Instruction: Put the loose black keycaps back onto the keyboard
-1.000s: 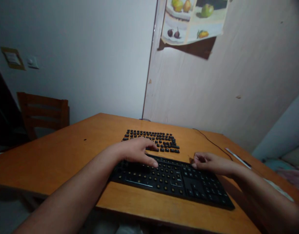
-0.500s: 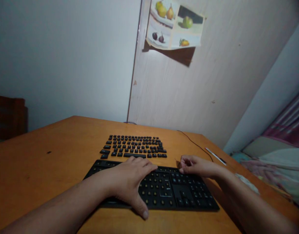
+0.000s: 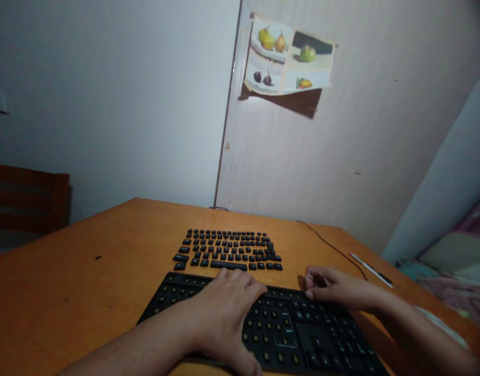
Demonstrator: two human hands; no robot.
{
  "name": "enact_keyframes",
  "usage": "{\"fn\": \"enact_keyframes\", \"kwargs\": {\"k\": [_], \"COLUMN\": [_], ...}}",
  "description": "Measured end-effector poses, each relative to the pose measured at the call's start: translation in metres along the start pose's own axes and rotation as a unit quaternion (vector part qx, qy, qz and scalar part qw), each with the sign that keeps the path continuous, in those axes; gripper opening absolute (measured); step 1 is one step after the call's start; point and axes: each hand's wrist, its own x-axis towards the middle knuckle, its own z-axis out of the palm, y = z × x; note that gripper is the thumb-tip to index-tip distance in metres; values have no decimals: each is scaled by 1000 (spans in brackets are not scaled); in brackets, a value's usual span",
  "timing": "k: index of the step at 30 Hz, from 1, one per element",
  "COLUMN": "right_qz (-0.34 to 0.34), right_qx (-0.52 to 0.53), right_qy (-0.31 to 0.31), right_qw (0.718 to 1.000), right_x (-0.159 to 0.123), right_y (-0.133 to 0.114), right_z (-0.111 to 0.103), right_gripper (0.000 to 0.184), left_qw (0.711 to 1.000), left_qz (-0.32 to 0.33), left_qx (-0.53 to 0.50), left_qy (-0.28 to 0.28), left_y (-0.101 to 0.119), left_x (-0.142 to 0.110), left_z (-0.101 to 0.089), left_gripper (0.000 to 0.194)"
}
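Observation:
A black computer keyboard (image 3: 316, 334) lies on the table close to me. Bare key stems show across its main section, while the right-hand part still bears keys. Across its middle lies my left hand (image 3: 227, 313), fingers over the far edge and thumb down at the near side, gripping it. At the far edge, right of the middle, my right hand (image 3: 329, 286) is curled with thumb and fingers together; whatever they hold is hidden. Behind the keyboard, loose black keycaps are laid out in rows, with a long space bar (image 3: 229, 266) in the front row.
A small dark piece (image 3: 98, 257) lies on the wooden table (image 3: 118, 292) at left. Toward the right are a thin black cable (image 3: 326, 241) and a white stick-like item (image 3: 371, 270). A wooden chair (image 3: 28, 196) stands at left. Fruit paintings (image 3: 289, 57) hang on the wall panel.
The whole view has shifted, so the table and keyboard appear lower and farther right. Both hands keep much the same places on the keyboard.

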Motion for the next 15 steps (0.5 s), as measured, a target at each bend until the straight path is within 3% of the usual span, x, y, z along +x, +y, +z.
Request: {"fn": "enact_keyframes", "kwargs": {"k": [9,15], "right_qz": [-10,-1], "right_qx": [-29,-58], "right_qy": [-18,13], "right_qw": [999,998], "right_x": [6,12], "right_y": [-7,-17], "right_z": [-1,-1], "right_gripper": [36,40], "left_qw": [1000,999], "left_qz": [-14,-40], "left_qx": [8,8], "left_qy": [10,13], "left_y": [-1,-5], "left_x": [2,3], "left_z": [5,2], "left_gripper": [85,88]}}
